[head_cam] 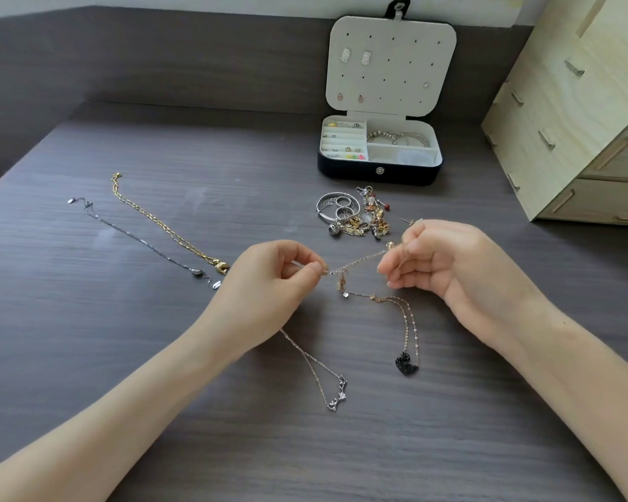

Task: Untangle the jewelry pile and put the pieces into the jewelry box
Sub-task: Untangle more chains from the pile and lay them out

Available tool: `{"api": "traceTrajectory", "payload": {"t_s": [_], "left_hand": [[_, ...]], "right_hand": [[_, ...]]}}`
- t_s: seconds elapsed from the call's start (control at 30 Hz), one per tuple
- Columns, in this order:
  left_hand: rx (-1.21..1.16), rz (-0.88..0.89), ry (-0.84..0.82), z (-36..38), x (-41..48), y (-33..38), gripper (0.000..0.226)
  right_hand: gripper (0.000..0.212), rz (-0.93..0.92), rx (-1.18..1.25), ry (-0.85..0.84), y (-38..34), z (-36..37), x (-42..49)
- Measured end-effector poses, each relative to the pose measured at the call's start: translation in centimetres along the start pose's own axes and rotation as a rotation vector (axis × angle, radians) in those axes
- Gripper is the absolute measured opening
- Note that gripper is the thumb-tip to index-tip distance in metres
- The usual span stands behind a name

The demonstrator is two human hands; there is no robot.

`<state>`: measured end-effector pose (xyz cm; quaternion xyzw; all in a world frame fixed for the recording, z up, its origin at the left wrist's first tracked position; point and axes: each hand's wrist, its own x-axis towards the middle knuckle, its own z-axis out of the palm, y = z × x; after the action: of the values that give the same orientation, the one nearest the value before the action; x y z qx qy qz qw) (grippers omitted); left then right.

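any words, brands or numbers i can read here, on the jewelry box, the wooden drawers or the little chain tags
None can be read.
jewelry box: plain, only a snap button.
wooden drawer unit: no lettering shows.
small tag on the dark chain: too small to read.

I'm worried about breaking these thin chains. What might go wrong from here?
The left hand and right hand pinch the knotted chains taut between them; pulling harder may tighten the knot or snap a link. The black swan pendant and silver branch pendant lie on the table; lifting might drag them and cross their chains further. The remaining pile lies just beyond the right hand and could get snagged.
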<state>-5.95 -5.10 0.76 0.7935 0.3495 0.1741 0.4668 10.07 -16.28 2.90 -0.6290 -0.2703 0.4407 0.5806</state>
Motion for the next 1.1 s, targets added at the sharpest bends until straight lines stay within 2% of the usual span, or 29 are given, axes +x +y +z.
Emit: {"api": "traceTrajectory", "payload": {"t_s": [0.1,0.2,0.27,0.37,0.53,0.7,0.77,0.83,1.0,1.1], "left_hand": [[0.038,0.013,0.018,-0.1,0.2,-0.2,0.016],[0.101,0.029,0.018,0.0,0.2,-0.2,0.016],[0.115,0.027,0.013,0.1,0.2,-0.2,0.018],[0.017,-0.009,-0.013,-0.1,0.3,-0.3,0.020],[-0.225,-0.076,-0.107,-0.2,0.1,0.2,0.021],[-0.438,-0.082,-0.234,0.0,-0.1,0.5,0.022],[-0.527,-0.091,-0.303,-0.1,-0.1,0.6,0.017],[-0.589,-0.106,-0.338,-0.4,0.0,0.6,0.012],[-0.571,-0.185,-0.329,-0.9,0.3,0.6,0.011],[-0.560,-0.199,-0.358,-0.8,0.2,0.8,0.007]], "right_hand": [[0.025,0.030,0.156,0.064,0.0,-0.1,0.1],[0.022,0.003,0.224,0.114,0.2,-0.2,0.1],[0.016,-0.031,0.179,0.107,0.2,-0.2,0.1],[0.007,-0.111,-0.064,0.055,0.2,-0.1,-0.1],[0.008,-0.355,-0.739,0.060,1.5,0.4,-0.3],[0.019,-0.470,-0.993,0.030,2.4,1.5,-0.6],[0.010,-0.490,-0.995,0.018,2.6,1.6,-0.4],[0.001,-0.456,-0.888,-0.017,2.5,1.4,-0.3],[0.004,-0.344,-0.603,-0.123,1.0,0.6,-0.4],[0.017,-0.277,-0.482,-0.170,0.3,0.4,-0.5]]}}
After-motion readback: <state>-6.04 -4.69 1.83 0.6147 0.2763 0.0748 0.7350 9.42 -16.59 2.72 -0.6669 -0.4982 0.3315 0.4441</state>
